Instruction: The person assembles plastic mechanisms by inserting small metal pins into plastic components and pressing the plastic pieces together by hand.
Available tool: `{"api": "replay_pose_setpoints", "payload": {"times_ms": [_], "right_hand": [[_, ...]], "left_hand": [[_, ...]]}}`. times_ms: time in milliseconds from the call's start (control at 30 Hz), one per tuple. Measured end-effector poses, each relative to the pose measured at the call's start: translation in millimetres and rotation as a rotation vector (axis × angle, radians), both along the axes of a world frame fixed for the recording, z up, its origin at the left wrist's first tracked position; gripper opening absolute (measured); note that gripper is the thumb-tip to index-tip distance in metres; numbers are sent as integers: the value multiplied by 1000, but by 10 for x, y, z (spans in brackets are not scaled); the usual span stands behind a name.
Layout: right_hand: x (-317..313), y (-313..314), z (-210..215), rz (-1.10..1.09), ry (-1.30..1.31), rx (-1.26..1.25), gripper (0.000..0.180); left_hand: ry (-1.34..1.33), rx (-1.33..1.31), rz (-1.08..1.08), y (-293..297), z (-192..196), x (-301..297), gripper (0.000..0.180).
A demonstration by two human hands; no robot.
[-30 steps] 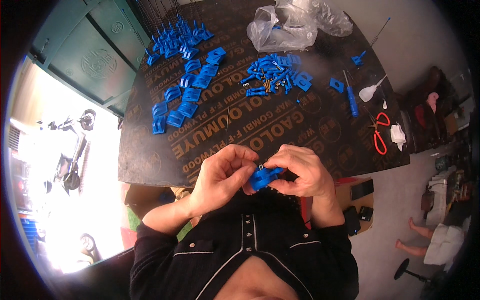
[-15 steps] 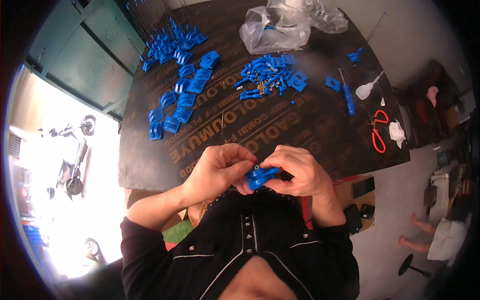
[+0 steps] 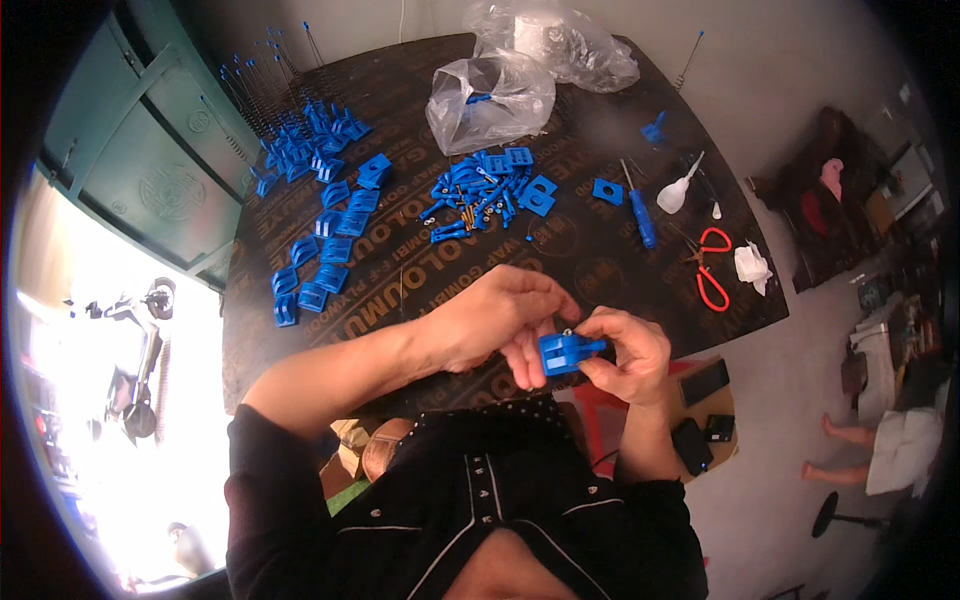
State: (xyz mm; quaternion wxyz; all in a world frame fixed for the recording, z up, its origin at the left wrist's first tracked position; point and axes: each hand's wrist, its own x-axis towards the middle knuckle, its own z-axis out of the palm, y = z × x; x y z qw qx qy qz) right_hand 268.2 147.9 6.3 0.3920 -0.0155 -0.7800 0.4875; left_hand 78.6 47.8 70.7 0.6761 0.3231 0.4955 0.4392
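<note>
A person looks down at both hands, raised together just over the near edge of a dark round worktop (image 3: 620, 290). A small blue plastic block (image 3: 566, 352) sits between them. The left hand (image 3: 497, 322) curls over its left side, fingers closed on it. The right hand (image 3: 628, 352) pinches its right end between thumb and fingers. Farther back on the worktop lie rows of blue plastic parts (image 3: 325, 245), a heap of smaller blue pieces (image 3: 485, 190), a clear plastic bag (image 3: 490, 95), a blue screwdriver (image 3: 638, 210) and red-handled scissors (image 3: 710, 270).
</note>
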Motion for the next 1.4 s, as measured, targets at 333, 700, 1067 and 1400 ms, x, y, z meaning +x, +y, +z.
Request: {"api": "replay_pose_setpoints", "payload": {"times_ms": [333,700,1067,1400], "right_hand": [[263,153,-46,-153,43,-204,32],[-5,7,-87,-55,-147,-186,29],[-372,-266,9,199,-200,-141,33],[-573,-461,-62,335,-188,-118,32]], "left_hand": [[-19,27,-60,478,-23,201,31],[-308,-33,121,-157,-185,28,27],[-147,56,300,-814,-163,14,26],[25,63,356,-1134,-228,-113,24]]}}
